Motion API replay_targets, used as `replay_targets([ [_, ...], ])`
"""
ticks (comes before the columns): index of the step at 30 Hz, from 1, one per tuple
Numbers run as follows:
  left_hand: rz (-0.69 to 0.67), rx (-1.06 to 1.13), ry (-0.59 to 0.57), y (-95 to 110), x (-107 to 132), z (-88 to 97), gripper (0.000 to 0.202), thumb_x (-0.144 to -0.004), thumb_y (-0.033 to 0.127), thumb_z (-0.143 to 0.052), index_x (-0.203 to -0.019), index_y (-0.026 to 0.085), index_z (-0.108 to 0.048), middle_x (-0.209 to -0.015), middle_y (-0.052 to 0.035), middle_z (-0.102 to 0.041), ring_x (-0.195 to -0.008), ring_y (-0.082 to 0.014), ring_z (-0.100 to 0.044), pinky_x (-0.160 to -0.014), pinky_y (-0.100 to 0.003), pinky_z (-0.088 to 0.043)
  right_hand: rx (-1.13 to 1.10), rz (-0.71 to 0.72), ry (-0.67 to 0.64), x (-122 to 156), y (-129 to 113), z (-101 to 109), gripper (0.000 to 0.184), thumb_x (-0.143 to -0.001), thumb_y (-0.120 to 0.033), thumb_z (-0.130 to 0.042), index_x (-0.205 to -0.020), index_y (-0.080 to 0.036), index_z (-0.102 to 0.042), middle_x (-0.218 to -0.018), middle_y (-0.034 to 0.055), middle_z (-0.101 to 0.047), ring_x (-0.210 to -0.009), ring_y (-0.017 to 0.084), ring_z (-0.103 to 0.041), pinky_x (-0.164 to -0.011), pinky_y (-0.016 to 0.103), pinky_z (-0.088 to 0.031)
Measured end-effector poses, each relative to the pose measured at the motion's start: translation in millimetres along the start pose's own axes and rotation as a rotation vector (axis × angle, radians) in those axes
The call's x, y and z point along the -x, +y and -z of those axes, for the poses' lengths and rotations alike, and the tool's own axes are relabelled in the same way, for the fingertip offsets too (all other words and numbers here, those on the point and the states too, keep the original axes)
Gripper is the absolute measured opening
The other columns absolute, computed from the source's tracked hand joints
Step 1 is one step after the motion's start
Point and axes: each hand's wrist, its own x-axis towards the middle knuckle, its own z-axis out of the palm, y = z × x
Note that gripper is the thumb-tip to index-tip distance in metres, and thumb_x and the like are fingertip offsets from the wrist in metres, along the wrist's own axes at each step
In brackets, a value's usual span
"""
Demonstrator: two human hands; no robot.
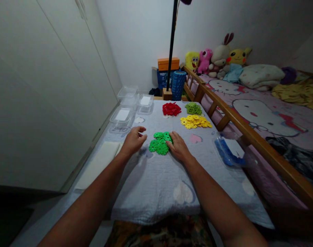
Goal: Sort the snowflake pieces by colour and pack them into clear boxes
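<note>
A small heap of green flower-shaped plastic discs [162,145] lies in the middle of the cloth-covered table. My right hand [178,145] rests against the heap's right side, its fingers touching the discs and partly hiding them. It does not visibly lift any. Left of the heap, my left hand [134,140] hovers over the cloth with thumb and fingers apart and nothing between them. Beyond, toward the far right, are piles of red discs [171,109], yellow discs [196,121] and light green discs [193,108].
Clear plastic boxes with lids [122,115] stand at the far left of the table. A lidded box with blue pieces [229,151] sits at the right edge. Folded pale cloth or paper [100,163] lies at left. A wooden bed rail [223,106] runs along the right side.
</note>
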Motion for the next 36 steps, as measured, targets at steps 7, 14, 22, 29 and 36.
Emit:
replay_targets([
  [7, 0.045, -0.687, 0.298, -24, -43, 22.4, 0.046, -0.084, 0.025, -0.059, -0.129, 0.019, -0.062, -0.137, -0.0174, -0.053, -0.126, -0.0378, -0.05, -0.103, -0.051, -0.042, -0.016, 0.011, 0.011, 1, 3, 1, 0.053, -0.1, -0.044, -0.048, -0.143, -0.013, -0.056, -0.151, 0.0194, -0.052, -0.142, 0.028, -0.047, -0.122, 0.047, -0.035],
  [14, 0.045, -0.903, 0.255, -46, -61, 30.0, 0.035, -0.089, 0.026, -0.052, -0.12, 0.014, -0.063, -0.129, -0.0188, -0.059, -0.122, -0.0353, -0.047, -0.105, -0.05, -0.032, -0.007, 0.012, -0.007, 0, 1, 3, 0.052, -0.099, -0.04, -0.051, -0.143, -0.013, -0.057, -0.149, 0.0192, -0.054, -0.14, 0.028, -0.049, -0.121, 0.048, -0.036],
  [22, -0.065, -0.845, 0.217, -48, -63, 28.5, 0.026, -0.091, 0.023, -0.049, -0.109, 0.015, -0.066, -0.115, -0.019, -0.064, -0.112, -0.035, -0.052, -0.1, -0.049, -0.032, -0.012, 0.018, -0.021, -1, 1, 6, 0.05, -0.098, -0.039, -0.052, -0.142, -0.016, -0.057, -0.148, 0.0176, -0.055, -0.139, 0.028, -0.049, -0.119, 0.047, -0.037],
  [29, -0.175, -0.805, 0.167, -23, -25, -0.8, 0.021, -0.09, 0.025, -0.054, -0.105, 0.017, -0.067, -0.107, -0.0164, -0.065, -0.108, -0.0346, -0.055, -0.094, -0.046, -0.035, -0.039, 0.023, -0.024, -2, 0, 8, 0.048, -0.096, -0.037, -0.055, -0.138, -0.015, -0.059, -0.145, 0.0177, -0.057, -0.136, 0.027, -0.05, -0.118, 0.045, -0.037],
  [36, -0.265, -0.677, 0.12, -4, 6, -26.6, 0.015, -0.088, 0.027, -0.06, -0.1, 0.02, -0.068, -0.101, -0.0135, -0.066, -0.102, -0.0334, -0.057, -0.09, -0.045, -0.037, -0.076, 0.08, -0.029, -3, 0, 17, 0.039, -0.086, -0.027, -0.058, -0.123, -0.014, -0.064, -0.13, 0.0161, -0.064, -0.124, 0.027, -0.055, -0.11, 0.042, -0.043],
])
